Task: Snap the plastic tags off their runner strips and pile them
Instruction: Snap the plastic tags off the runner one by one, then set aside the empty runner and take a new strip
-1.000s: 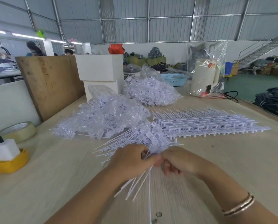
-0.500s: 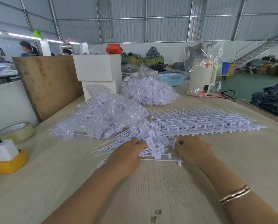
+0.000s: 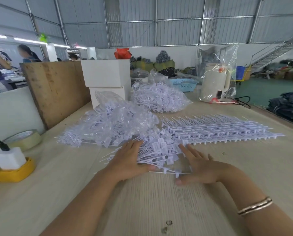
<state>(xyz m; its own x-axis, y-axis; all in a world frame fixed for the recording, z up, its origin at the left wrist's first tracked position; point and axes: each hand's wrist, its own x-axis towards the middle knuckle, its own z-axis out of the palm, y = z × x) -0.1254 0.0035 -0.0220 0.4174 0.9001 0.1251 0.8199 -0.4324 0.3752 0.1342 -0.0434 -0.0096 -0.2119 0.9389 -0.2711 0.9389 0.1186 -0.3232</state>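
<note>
- Now the left hand (image 3: 128,160) lies flat, fingers straight, on the loose tags (image 3: 159,150); the right hand (image 3: 199,165), also flat, flanks them
- Beyond its fingertips lie unbroken runner strips (image 3: 219,132)
- Tags look light, springy, slippery; likely best pinched near the heads

Left hand (image 3: 129,159): flat, fingers straight, resting on the loose tag pile (image 3: 156,150). Right hand (image 3: 197,165): flat, fingers spread, pressed to the pile's right edge; bracelet (image 3: 254,206) on its wrist. Runner strips (image 3: 219,130): stacked in rows, just beyond the right hand. Bagged tags (image 3: 111,123): beyond the left hand; second bag (image 3: 159,97) farther off. Tape roll (image 3: 25,138), yellow holder (image 3: 12,172): well left of the left hand. All on wooden table (image 3: 159,201).
</note>
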